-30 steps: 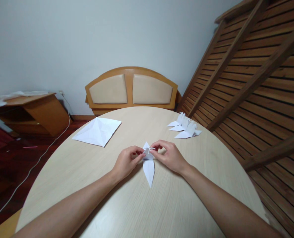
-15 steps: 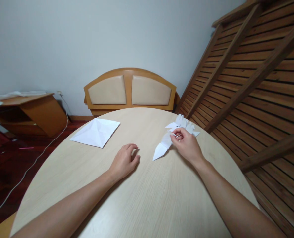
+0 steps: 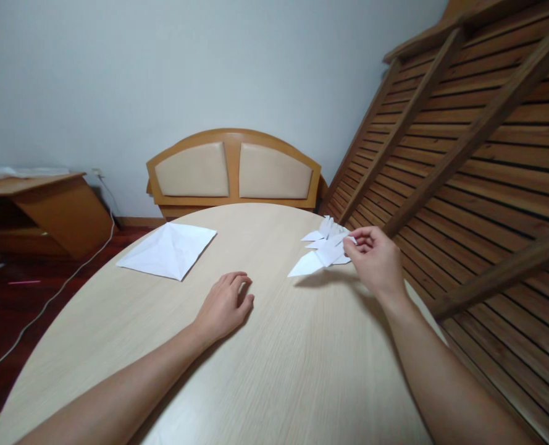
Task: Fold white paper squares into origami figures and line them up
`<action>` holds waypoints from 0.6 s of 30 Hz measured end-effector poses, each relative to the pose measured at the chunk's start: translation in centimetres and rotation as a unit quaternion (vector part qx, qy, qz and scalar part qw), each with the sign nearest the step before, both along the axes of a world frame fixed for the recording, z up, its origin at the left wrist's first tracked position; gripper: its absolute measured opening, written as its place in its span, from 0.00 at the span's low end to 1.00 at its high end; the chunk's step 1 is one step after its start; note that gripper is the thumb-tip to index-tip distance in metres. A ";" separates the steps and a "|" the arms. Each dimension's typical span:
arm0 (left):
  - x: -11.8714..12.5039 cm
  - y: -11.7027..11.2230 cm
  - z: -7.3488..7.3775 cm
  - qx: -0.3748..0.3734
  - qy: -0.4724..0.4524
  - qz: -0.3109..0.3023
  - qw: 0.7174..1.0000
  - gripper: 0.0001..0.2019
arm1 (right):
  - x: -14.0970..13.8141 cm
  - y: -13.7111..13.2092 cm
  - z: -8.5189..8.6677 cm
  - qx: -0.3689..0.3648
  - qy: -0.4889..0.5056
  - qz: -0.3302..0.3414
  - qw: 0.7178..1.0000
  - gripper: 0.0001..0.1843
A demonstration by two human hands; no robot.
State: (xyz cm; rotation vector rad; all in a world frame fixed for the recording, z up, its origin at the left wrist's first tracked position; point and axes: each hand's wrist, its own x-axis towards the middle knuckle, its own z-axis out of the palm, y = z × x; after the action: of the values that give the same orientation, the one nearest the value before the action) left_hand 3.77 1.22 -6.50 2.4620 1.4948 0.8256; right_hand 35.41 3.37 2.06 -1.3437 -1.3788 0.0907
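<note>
Right hand [image 3: 378, 262] is pinching a white paper crane [image 3: 309, 264] by its right end at far right, just nearer than the other cranes [image 3: 328, 227]; a light pinch should be sparing its sharp folds. Left hand [image 3: 223, 303] is resting empty, loosely curled, on the pale wood-grain table [image 3: 274, 383]; a creased, diamond-shaped sheet [image 3: 170, 250] is lying far left.

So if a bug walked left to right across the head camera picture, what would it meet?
Brown desk, creased white sheet, left hand, folded paper held in the right hand, that right hand, wooden slatted panel.
</note>
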 end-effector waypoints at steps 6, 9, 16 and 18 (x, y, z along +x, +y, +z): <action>0.1 -0.1 0.1 -0.001 0.002 0.004 1.000 0.12 | 1.5 -0.3 0.6 -0.005 -0.047 -0.047 0.998 0.09; 0.2 0.0 0.1 0.000 0.006 0.004 1.000 0.12 | 2.2 -1.1 1.9 0.009 -0.095 -0.110 0.989 0.08; 0.4 -0.1 0.1 0.004 0.005 0.006 1.000 0.11 | 4.0 -1.8 2.6 -0.052 -0.192 -0.224 0.954 0.07; 0.4 -0.2 0.1 0.005 0.004 0.007 1.000 0.11 | 4.8 -1.3 1.9 -0.100 -0.210 -0.228 0.946 0.07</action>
State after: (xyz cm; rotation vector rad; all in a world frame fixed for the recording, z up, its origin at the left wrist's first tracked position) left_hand 4.14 1.06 -6.44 2.4688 1.5148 0.8282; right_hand 40.24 2.04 3.92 -1.9005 -1.3892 -0.3975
